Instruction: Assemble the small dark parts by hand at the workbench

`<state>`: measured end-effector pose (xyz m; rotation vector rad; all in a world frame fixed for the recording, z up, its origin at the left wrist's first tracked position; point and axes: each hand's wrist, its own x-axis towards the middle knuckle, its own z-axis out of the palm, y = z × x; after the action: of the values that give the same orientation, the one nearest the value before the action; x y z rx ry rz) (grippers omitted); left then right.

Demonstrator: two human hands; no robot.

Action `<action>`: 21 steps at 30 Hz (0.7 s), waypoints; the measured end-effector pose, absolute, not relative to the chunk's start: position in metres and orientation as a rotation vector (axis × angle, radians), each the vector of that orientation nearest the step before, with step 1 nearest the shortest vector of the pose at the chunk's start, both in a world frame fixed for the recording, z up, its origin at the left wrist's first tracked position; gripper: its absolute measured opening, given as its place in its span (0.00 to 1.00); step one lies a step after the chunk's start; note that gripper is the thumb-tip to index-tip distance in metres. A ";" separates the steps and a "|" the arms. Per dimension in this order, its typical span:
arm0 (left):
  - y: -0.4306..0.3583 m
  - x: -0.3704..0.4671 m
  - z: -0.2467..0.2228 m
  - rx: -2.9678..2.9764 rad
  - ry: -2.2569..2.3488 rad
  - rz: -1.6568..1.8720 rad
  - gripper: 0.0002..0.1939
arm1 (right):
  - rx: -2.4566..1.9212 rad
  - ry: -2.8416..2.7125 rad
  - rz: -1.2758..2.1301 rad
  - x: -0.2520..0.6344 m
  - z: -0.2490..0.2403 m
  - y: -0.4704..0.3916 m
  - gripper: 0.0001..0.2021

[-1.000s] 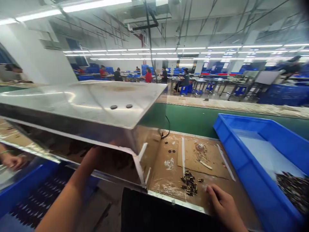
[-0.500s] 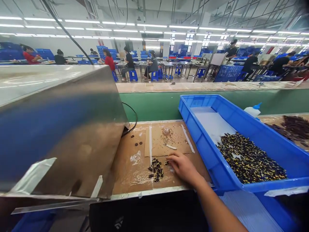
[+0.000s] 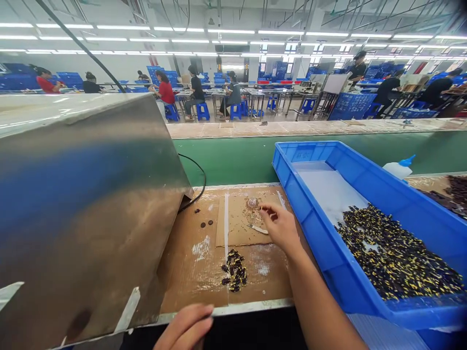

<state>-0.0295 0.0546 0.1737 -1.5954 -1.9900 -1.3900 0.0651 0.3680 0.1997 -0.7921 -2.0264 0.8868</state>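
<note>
My right hand (image 3: 280, 227) is raised over the cardboard sheet (image 3: 237, 223), thumb and fingers pinched together. What they hold is too small and hidden to make out. Below the fingers, a small white-handled tool (image 3: 259, 229) with a thin tip lies on the cardboard. My left hand (image 3: 188, 326) is at the table's front edge, fingers stretched out and slightly bent, no object visible in them. Between the hands lies a small pile of dark pieces with yellow parts (image 3: 235, 270).
A blue bin (image 3: 302, 214) on the right holds a heap of similar dark and yellow pieces (image 3: 394, 253). A large metal housing (image 3: 91, 209) stands left, with a black cable (image 3: 204, 180) beside it. Two dark discs (image 3: 206, 223) lie nearby. A white bottle (image 3: 399, 167) stands behind the bin.
My right hand has lifted from beside the pile and moved forward over the cardboard. The loose dark piece at its fingertips no longer lies there. My left hand has come into view.
</note>
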 end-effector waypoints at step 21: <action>0.247 -0.075 0.171 -1.207 -2.195 -2.460 0.11 | -0.645 -1.958 0.785 0.004 0.135 0.454 0.11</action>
<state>-0.0751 0.2466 0.1706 -1.2066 -2.1955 -2.4601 0.0040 0.4545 0.1349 -0.6452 -1.9576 0.7846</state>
